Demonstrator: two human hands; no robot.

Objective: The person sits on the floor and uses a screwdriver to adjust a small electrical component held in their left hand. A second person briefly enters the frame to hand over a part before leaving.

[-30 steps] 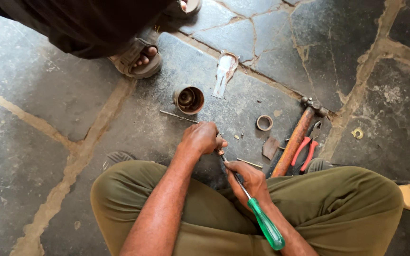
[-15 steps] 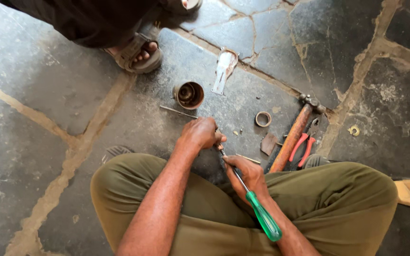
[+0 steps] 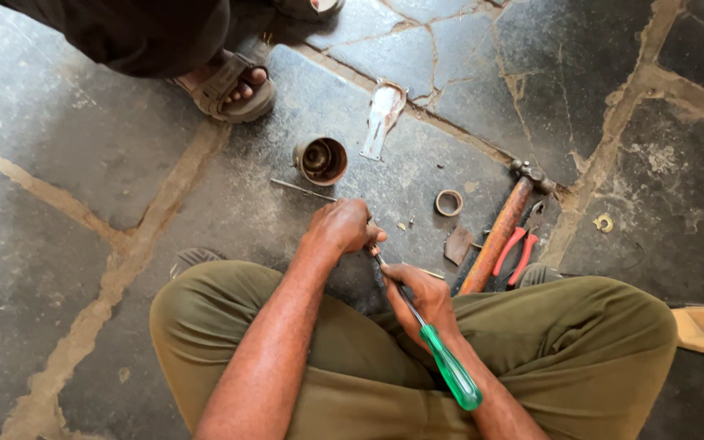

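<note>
I sit cross-legged on a stone floor in olive trousers. My right hand [image 3: 417, 297] grips a screwdriver with a green handle [image 3: 448, 367], its shaft angled up and left. The tip meets a small part hidden inside my left hand [image 3: 342, 227], which is closed in a fist just above my knees. I cannot see what that part is.
On the floor ahead lie a rusty metal cup [image 3: 320, 160], a thin rod [image 3: 303, 189], a small ring [image 3: 449, 203], a flat shiny metal piece [image 3: 383, 116], a wooden-handled hammer [image 3: 500, 231] and red-handled pliers [image 3: 517, 253]. Another person's sandalled foot [image 3: 230, 88] stands at the top left.
The view has shifted slightly. My hands stay together with the screwdriver tip at my left fist; little else has moved.
</note>
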